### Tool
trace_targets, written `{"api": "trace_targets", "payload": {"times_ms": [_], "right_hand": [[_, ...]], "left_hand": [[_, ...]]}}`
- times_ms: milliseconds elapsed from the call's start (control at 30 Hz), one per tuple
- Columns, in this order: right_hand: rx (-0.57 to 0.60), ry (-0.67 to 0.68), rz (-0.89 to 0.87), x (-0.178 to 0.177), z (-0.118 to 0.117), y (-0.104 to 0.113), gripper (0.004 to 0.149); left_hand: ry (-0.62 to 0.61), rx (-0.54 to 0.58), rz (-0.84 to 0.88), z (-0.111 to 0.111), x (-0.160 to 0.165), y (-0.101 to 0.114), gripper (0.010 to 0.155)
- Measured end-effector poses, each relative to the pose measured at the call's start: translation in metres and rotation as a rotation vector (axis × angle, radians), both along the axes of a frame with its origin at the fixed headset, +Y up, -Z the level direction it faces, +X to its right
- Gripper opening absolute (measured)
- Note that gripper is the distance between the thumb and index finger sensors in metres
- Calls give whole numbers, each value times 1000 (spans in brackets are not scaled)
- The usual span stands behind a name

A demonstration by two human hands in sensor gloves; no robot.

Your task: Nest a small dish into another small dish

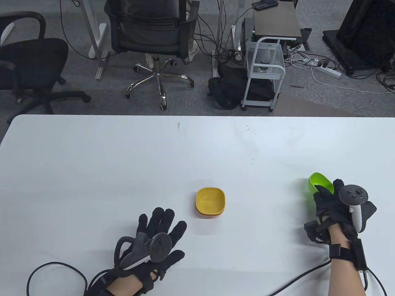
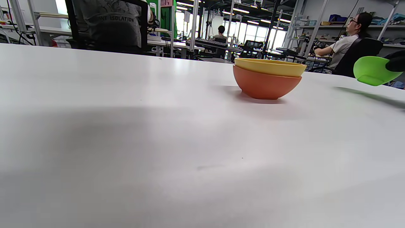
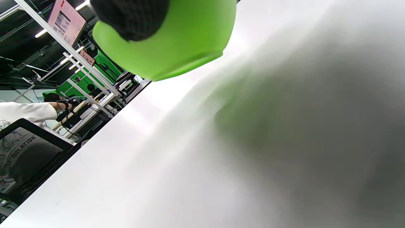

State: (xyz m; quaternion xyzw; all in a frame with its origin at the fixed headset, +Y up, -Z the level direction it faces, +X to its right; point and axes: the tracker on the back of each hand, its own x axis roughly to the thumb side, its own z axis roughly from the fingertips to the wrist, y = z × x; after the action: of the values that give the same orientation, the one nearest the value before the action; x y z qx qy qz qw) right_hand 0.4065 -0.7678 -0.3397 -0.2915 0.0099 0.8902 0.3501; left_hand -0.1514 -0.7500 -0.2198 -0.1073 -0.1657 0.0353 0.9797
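Observation:
A yellow small dish [image 1: 210, 200] sits nested in an orange small dish [image 1: 209, 215] near the middle of the white table; the stack also shows in the left wrist view [image 2: 267, 79]. My right hand [image 1: 334, 203] grips a green small dish [image 1: 318, 183] at the right and holds it tilted above the table. The green dish also shows in the left wrist view [image 2: 371, 70] and in the right wrist view [image 3: 177, 41], with a gloved fingertip [image 3: 133, 15] on it. My left hand [image 1: 160, 225] lies flat on the table, fingers spread, holding nothing, left of the stack.
The white table [image 1: 92, 169] stretches wide around the dishes. Cables [image 1: 55, 271] trail from both wrists along the front edge. Office chairs [image 1: 154, 40] and a cart [image 1: 264, 74] stand on the floor beyond the far edge.

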Motion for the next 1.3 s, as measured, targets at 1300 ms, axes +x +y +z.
{"api": "trace_targets", "payload": {"times_ms": [1300], "right_hand": [[489,553,175,-177,24,48,39]], "left_hand": [[-34,-27,-14,1,3,-2,77]]}}
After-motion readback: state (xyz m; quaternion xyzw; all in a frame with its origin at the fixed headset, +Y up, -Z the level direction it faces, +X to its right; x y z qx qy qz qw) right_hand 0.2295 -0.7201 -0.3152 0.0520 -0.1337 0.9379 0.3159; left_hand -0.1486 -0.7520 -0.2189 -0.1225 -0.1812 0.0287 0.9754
